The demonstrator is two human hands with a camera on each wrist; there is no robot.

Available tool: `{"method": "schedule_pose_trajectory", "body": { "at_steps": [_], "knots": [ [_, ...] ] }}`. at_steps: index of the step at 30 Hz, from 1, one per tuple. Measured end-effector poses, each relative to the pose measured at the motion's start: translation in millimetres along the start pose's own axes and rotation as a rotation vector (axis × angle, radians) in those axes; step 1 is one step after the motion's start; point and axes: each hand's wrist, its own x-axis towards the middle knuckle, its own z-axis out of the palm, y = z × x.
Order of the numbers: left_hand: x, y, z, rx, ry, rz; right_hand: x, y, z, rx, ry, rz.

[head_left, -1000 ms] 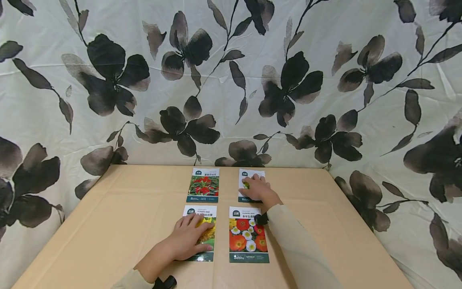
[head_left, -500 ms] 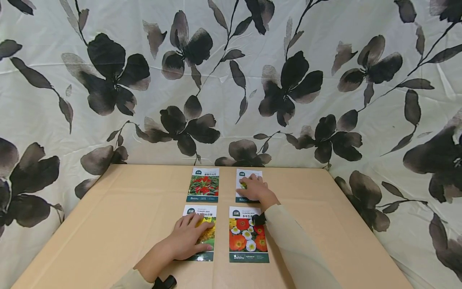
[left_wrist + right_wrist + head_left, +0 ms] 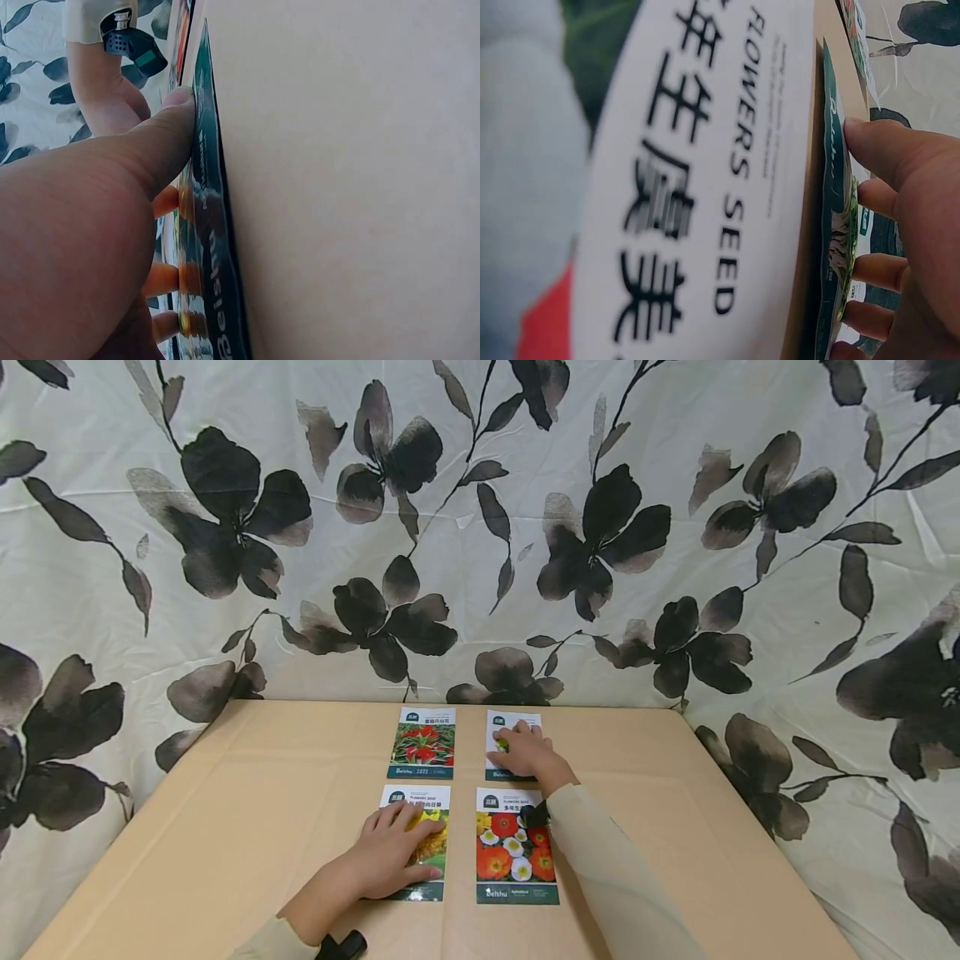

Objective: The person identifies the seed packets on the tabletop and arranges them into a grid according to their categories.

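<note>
Flower seed packets lie face up in two rows in the head view. My left hand (image 3: 386, 856) rests with fingers spread on the front left packet (image 3: 433, 839), which has a yellow flower picture. In the left wrist view the thumb (image 3: 176, 124) presses near its green bottom band. The right hand (image 3: 527, 753) rests its fingertips on the back right packet (image 3: 513, 722), covering most of its picture; the right wrist view shows thumb and fingers touching that packet's face (image 3: 832, 172). Below the right wrist lies a packet with red, orange and white flowers (image 3: 516, 860).
A packet with red flowers (image 3: 422, 745) lies at the back left, near the far edge of the tan table (image 3: 225, 827). Behind the table hangs a white cloth (image 3: 480, 585) with dark flowers. Both wrists wear black cameras.
The right hand has slid the back right packet a little to the left, closer to the red-flower packet. The left hand has stayed in place on its packet.
</note>
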Motion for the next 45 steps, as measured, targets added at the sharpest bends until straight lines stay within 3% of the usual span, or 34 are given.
{"method": "schedule_pose_trajectory", "body": {
  "at_steps": [45],
  "knots": [
    [1.3,-2.1,1.5,-0.005,0.007,0.000,2.0,-5.8,0.0,-0.009,-0.016,-0.024]
  ]
}}
